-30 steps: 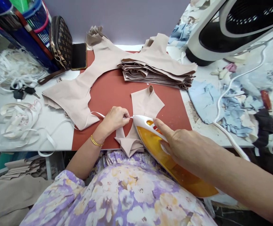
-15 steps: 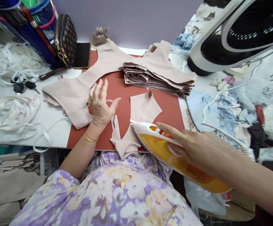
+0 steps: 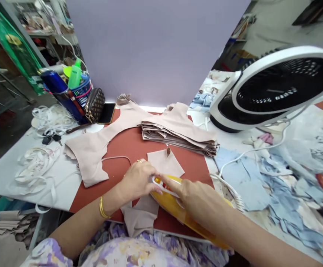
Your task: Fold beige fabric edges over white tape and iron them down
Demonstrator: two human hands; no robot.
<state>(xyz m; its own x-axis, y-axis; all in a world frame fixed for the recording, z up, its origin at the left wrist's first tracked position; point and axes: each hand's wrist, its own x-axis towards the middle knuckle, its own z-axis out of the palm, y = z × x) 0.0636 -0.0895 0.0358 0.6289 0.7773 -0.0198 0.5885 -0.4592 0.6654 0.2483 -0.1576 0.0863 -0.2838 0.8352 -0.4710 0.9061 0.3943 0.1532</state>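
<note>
My right hand (image 3: 188, 193) grips the handle of an orange and white iron (image 3: 195, 222), which points up and left over the red-brown mat (image 3: 119, 142). At the iron's front end is my left hand (image 3: 140, 178), its fingers curled down close to the tip; what they pinch, if anything, is hidden. A small beige fabric piece (image 3: 164, 162) lies just beyond the hands, partly covered by them. Below my left hand another beige piece (image 3: 140, 217) lies crumpled at the mat's front edge.
Behind are a folded beige fabric stack (image 3: 178, 137) and a long curved beige piece (image 3: 91, 150). White straps (image 3: 36, 167), a patterned pouch (image 3: 95, 105) and a phone (image 3: 106, 113) lie left. A fan (image 3: 275, 89), its cord and blue scraps (image 3: 245, 178) are right.
My left hand has come down and right, from spread and raised to curled at the iron's tip. The view has tilted up, showing more of the background.
</note>
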